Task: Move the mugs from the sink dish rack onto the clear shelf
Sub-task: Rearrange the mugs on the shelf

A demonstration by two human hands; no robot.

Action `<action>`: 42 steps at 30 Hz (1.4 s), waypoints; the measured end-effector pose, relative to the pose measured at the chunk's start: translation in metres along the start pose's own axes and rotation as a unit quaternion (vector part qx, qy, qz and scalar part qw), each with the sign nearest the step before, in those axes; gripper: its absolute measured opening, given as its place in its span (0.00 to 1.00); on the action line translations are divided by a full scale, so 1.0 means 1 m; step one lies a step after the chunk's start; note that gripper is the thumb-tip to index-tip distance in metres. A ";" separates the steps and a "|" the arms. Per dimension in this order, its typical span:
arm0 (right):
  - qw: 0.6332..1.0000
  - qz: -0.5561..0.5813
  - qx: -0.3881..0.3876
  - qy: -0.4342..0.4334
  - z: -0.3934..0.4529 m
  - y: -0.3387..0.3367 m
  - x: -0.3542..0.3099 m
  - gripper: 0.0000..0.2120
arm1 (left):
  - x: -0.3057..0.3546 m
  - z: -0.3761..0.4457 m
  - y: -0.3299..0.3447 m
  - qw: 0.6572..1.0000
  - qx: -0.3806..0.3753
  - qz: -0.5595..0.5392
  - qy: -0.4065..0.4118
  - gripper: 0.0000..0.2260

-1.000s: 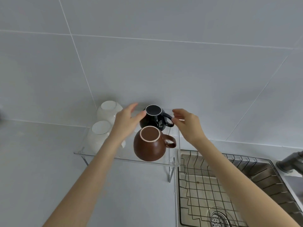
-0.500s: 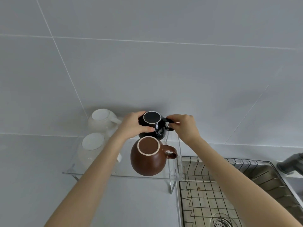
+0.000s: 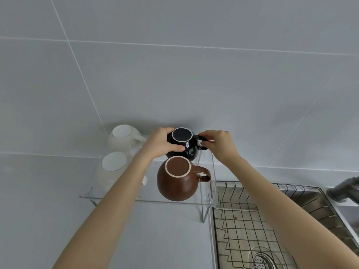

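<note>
A black mug (image 3: 184,141) stands upside down at the back right of the clear shelf (image 3: 120,198). My left hand (image 3: 160,142) wraps its left side. My right hand (image 3: 218,144) pinches its handle from the right. In front of it a brown mug (image 3: 177,179) rests upside down, handle pointing right. Two white mugs sit upside down on the shelf's left half, one at the back (image 3: 124,137) and one in front (image 3: 112,169), partly behind my left forearm.
The wire dish rack (image 3: 242,228) lies in the steel sink at the lower right, with a round drain (image 3: 263,260) under it. A grey tap (image 3: 343,189) juts in at the right edge. Tiled wall rises behind the shelf; grey countertop spreads to the left.
Both hands closed in on the black mug: the left went from open beside it to gripping its body, the right took hold of the handle. The camera tilted upward a little.
</note>
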State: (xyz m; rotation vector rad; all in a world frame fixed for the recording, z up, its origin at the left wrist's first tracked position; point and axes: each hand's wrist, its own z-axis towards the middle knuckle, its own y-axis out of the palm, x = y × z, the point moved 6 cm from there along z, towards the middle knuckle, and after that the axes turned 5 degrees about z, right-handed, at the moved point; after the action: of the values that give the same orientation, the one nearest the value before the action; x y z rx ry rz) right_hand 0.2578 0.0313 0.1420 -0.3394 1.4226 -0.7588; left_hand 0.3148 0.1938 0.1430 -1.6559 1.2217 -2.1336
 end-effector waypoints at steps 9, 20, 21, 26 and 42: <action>0.998 -0.031 -0.026 -0.045 -0.008 -0.010 -0.041 0.19 | 0.007 -0.022 -0.035 0.998 0.059 0.030 -0.003 0.30; 0.966 -0.043 -0.189 -0.170 -0.088 0.097 -0.131 0.14 | -0.072 -0.112 -0.104 0.993 -0.076 -0.014 -0.094 0.31; 0.964 -0.076 -0.187 -0.173 -0.090 0.107 -0.132 0.15 | -0.075 -0.116 -0.101 0.992 -0.088 -0.023 -0.087 0.28; 0.950 -0.210 -0.165 -0.162 -0.081 0.123 -0.130 0.07 | -0.094 -0.118 -0.100 0.993 -0.050 -0.053 -0.095 0.28; 0.956 -0.075 -0.268 -0.098 -0.041 0.113 -0.125 0.12 | -0.076 -0.132 -0.101 0.992 0.056 0.042 -0.102 0.23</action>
State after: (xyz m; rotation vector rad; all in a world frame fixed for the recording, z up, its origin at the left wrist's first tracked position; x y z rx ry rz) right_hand 0.2525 0.2041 0.1586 -0.9263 1.4057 -0.4308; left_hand 0.2607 0.3686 0.1520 -1.6938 1.0724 -1.8924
